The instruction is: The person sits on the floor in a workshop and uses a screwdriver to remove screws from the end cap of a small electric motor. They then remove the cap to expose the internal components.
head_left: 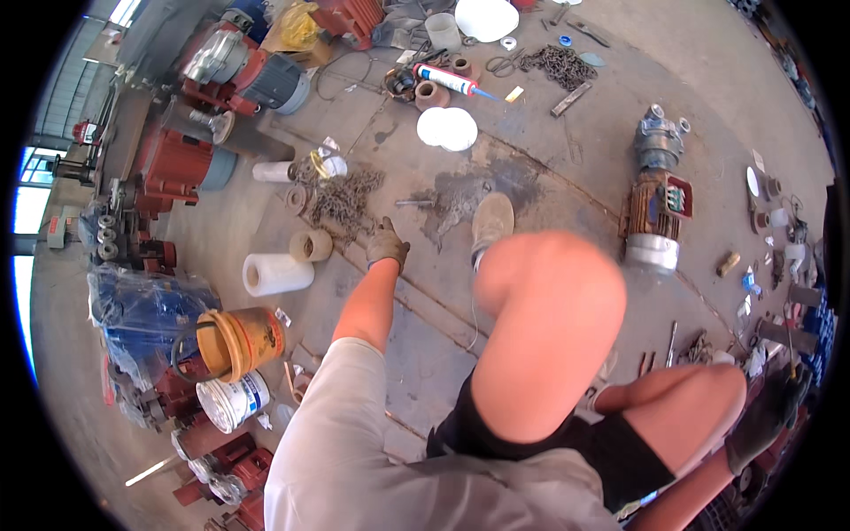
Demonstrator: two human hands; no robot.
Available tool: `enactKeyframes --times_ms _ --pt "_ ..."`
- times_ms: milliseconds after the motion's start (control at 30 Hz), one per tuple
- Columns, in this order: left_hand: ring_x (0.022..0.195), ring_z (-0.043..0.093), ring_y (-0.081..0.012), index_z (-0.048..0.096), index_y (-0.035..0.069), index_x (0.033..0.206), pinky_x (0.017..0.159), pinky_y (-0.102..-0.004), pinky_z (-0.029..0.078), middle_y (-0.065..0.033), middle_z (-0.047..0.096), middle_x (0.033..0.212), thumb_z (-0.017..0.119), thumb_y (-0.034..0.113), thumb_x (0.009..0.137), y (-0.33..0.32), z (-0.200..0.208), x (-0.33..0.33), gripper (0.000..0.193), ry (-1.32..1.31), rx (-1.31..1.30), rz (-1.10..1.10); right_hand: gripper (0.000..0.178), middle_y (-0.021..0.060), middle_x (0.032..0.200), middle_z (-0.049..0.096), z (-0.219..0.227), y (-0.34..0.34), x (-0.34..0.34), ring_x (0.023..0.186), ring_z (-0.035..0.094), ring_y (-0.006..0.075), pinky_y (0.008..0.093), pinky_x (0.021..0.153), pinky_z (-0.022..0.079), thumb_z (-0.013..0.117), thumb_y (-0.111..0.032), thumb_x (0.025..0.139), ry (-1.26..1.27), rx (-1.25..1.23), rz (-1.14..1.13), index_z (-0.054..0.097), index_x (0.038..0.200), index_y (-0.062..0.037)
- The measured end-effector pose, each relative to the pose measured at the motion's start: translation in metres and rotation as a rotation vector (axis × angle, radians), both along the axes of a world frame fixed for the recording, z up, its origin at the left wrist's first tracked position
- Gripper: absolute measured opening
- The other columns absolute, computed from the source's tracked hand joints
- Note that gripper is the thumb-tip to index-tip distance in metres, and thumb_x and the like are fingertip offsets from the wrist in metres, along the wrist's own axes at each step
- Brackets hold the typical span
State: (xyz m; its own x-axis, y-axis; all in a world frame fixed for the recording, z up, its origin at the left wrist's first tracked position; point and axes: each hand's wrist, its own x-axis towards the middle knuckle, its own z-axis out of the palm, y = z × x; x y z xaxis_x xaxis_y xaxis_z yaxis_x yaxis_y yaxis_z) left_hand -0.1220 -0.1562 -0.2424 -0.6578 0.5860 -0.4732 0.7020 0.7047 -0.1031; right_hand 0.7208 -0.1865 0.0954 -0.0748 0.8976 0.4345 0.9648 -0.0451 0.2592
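My left hand [387, 246], in a greyish work glove, reaches over the floor with its fingers apart and nothing in them. Just beyond it lies a heap of rusty chain [345, 202]. A short bolt-like metal piece [414, 203] is farther to the right, beside a dark oily stain. At the far right rim, my right hand [768, 418] wears a dark glove. Its fingers look curled where a thin rod [788, 332] meets them, but shadow hides the grip. Nearest my left hand on its left are a tan tape roll [311, 245] and a white film roll [278, 274].
A rusty gear motor [657, 212] stands on the right. Ahead lie a sealant tube [447, 80], a second chain [558, 67] and a white disc [447, 129]. Along the left are red motors [177, 164], a yellow bucket [252, 341] and a white bucket [232, 400].
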Motion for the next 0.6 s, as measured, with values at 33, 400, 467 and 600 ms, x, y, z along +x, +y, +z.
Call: enactKeyframes --times_ms 33,400,467,600 --pt "0.141 0.068 -0.0415 0.041 0.006 0.165 0.113 -0.0470 0.060 -0.0199 0.052 0.171 0.081 0.027 0.099 0.018 -0.016 -0.003 0.079 0.041 0.037 -0.060 0.054 0.0113 0.135 0.072 -0.005 0.012 -0.003 0.161 0.047 0.0264 0.0372 0.140 0.029 0.039 -0.008 0.122 0.113 -0.007 -0.016 0.035 0.176 -0.0073" --pt "0.128 0.073 -0.0396 0.070 0.009 0.143 0.102 -0.0516 0.062 -0.0232 0.068 0.149 0.058 0.020 0.109 0.087 -0.126 -0.026 0.038 -0.020 0.019 0.219 0.050 0.0188 0.168 0.056 -0.098 0.196 -0.054 0.154 0.055 0.0317 0.0451 0.131 0.046 0.044 -0.014 0.123 1.085 -0.310 -0.261 0.046 0.169 0.0046" --pt "0.123 0.075 -0.0407 0.070 0.002 0.139 0.097 -0.0543 0.064 -0.0243 0.070 0.145 0.057 0.024 0.109 0.057 -0.158 -0.054 0.040 0.084 -0.086 0.290 0.046 0.0227 0.163 0.058 -0.105 0.211 -0.064 0.148 0.061 0.0320 0.0425 0.125 0.053 0.048 -0.011 0.122 1.183 -0.433 -0.184 0.051 0.163 0.0112" --pt "0.124 0.072 -0.0435 0.066 -0.005 0.142 0.110 -0.0548 0.057 -0.0280 0.068 0.144 0.067 0.053 0.107 0.001 -0.173 -0.102 0.067 0.234 0.209 0.184 0.040 0.0194 0.151 0.066 -0.125 0.224 -0.083 0.133 0.069 0.0282 0.0394 0.108 0.061 0.052 -0.010 0.121 0.871 -0.455 -0.190 0.060 0.155 0.0085"
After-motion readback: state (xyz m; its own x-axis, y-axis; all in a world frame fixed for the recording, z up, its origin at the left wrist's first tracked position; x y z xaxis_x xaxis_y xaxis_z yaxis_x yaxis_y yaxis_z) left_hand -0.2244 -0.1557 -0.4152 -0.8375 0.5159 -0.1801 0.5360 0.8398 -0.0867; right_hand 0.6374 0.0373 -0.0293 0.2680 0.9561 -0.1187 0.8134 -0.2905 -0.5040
